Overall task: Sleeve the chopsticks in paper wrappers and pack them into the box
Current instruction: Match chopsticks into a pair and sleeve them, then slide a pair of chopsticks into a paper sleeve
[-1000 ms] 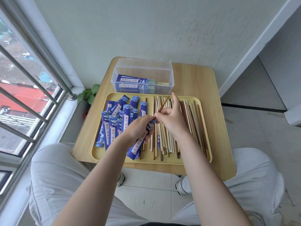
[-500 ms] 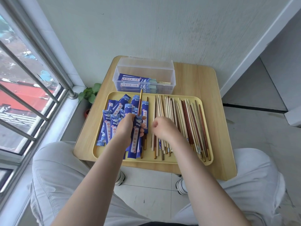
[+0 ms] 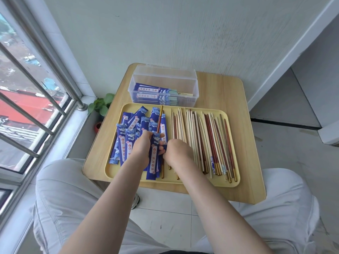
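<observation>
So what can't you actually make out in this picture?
- Head view: the right hand shows only its back, so whether its fingers hold anything is hidden.
- The print on the wrapper that the left hand grips is too small to read.
- How many sleeved pairs lie in the box is unclear; they overlap behind its cloudy wall.
- The chopstick disappears into the wrapper, hiding its lower part.

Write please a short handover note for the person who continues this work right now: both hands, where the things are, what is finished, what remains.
Left hand grips a blue wrapper with a brown chopstick sticking out of its top.
Right hand is curled beside it; its fingers are hidden.
Empty wrappers lie on the left of the yellow tray, bare chopsticks on the right.
Done: some sleeved pairs lie in the clear box.
Left: finish this sleeve, box it, then wrap the others.
</observation>
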`<state>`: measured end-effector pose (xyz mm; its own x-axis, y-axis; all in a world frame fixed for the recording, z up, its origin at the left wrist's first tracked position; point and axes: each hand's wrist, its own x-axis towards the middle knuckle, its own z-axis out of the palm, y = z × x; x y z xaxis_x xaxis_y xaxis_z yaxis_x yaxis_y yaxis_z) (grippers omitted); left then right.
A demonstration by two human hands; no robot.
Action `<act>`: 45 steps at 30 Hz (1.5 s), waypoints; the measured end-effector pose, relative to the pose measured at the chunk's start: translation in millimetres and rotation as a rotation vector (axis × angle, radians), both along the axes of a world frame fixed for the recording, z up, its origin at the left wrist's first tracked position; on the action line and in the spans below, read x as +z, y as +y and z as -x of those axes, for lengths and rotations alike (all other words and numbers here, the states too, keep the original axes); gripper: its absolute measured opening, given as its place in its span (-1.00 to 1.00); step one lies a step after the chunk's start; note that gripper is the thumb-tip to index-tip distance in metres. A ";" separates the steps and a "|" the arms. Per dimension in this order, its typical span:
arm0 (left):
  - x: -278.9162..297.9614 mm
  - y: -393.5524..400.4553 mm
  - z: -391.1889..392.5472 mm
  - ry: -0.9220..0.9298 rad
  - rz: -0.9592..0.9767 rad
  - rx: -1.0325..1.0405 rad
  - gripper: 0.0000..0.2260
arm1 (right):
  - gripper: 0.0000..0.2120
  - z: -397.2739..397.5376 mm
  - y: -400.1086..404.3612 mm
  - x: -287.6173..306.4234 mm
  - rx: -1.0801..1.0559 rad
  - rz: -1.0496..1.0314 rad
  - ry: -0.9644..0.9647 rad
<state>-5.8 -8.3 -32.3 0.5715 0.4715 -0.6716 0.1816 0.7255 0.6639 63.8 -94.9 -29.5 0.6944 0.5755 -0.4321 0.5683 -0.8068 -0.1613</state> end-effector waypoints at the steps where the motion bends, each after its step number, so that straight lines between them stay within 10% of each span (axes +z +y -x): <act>1: -0.1 0.2 0.3 0.002 -0.003 -0.005 -0.61 | -0.85 2.0 0.9 0.1 -0.009 -0.004 -0.010; 13: 0.3 2.3 -0.7 0.055 -0.004 -0.008 -0.64 | -0.83 -18.9 -21.2 29.7 -0.214 -0.286 0.015; 24: 9.2 -5.0 -4.1 0.139 -0.155 -0.077 -0.72 | -0.78 -64.6 -44.9 66.1 -0.707 -1.328 0.004; 45: 11.0 -1.1 -2.3 0.175 -0.445 -0.730 -0.55 | -0.69 -84.4 -60.8 43.4 -0.908 -1.308 -0.073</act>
